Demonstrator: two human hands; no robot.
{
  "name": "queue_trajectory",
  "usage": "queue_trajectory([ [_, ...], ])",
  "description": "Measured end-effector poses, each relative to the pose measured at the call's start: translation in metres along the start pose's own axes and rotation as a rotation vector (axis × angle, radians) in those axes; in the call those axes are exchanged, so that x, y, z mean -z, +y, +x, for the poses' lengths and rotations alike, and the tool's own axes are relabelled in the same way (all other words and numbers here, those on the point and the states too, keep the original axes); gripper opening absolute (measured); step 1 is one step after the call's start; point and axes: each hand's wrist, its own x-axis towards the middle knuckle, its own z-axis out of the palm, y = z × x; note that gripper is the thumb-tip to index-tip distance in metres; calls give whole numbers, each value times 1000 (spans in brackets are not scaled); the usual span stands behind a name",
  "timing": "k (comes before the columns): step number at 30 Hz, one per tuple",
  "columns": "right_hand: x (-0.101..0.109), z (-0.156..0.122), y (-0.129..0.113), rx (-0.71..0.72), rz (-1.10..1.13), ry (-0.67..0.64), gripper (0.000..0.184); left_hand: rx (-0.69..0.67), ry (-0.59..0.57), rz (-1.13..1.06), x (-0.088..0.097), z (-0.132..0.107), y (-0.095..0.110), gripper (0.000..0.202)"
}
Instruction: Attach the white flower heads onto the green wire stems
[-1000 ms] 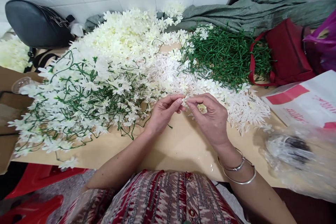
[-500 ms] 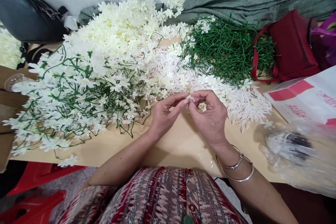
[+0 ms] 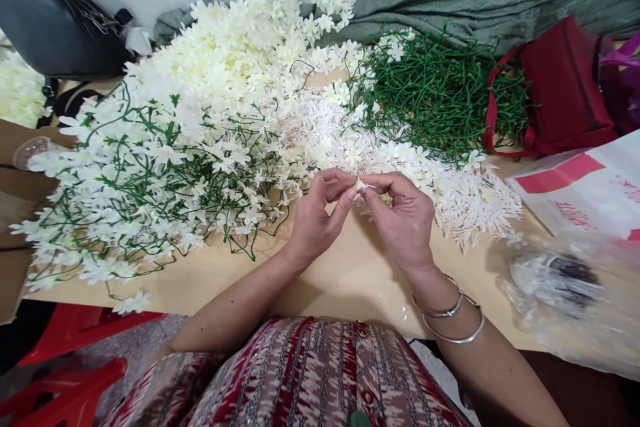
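Left hand (image 3: 315,220): pinches white flower piece (image 3: 361,185).
Right hand (image 3: 405,220): pinches it too; centred fingertip grip seems best.
White stamen pile (image 3: 325,127): twelve o'clock of hands.

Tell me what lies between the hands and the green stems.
A spread of white plastic sprigs with loose flowers, in the head view, fills the stretch between the green stems and the left hand and right hand, which pinch a small flower.

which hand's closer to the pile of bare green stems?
Right. The right hand is in front of the green stem pile, slightly left; the left hand is farther left, by the flowered sprigs. Both pinch one small white flower.
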Motion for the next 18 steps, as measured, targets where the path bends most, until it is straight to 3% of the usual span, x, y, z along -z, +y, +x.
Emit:
queue_trajectory([
  [4,3,5,7,142,-26,45,9,-5,59,-47,7,4,-4,20],
  [8,5,8,15,152,31,59,6,-135,89,237,23,12,-6,10],
  [13,8,10,20,33,66,76,7,-283,-127,457,33,13,-10,14],
  [18,10,12,17,-21,91,104,12,-268,-291,623,31,9,-19,13],
])
